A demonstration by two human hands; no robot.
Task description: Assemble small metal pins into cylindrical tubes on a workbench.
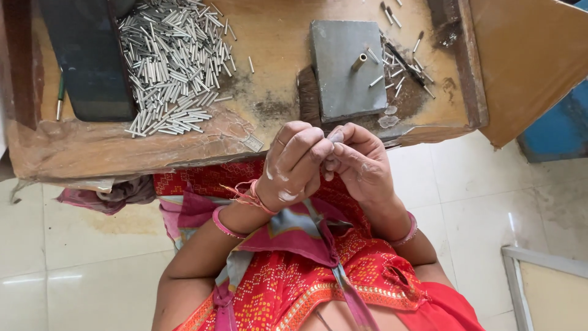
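item 1, left hand (294,162): i see it curled shut, fingertips pinched on a small grey piece (336,136), pink bangle and thread at the wrist, white dust on the skin.

item 2, right hand (361,162): fingers bent in, thumb and forefinger meeting the same small grey piece from the other side. the piece sits between the two sets of fingertips, mostly hidden; i cannot tell its full shape.

item 3, wooden bench (275,37): lies just beyond both hands, raised edge on the right side. it serves as the only holder in view; i see no box or tray on it.

item 4, heap of metal tubes (171,61): short silvery tubes, loose, many, piled on the bench beyond and to the left of the left hand, well apart from it.

item 5, grey block (346,67): flat square slab directly beyond the hands, near them. on it stands one brass-coloured tube (359,61), tilted, and a few silvery tubes lie at its right edge.

item 6, scattered tubes (401,67): a small loose lot on dark-stained wood, just right of the block, beyond the right hand.

item 7, dark slab (89,58): beyond and far left of the left hand, touching the heap's left side.

item 8, tiled floor (92,257): pale, under the bench and either side of my lap.
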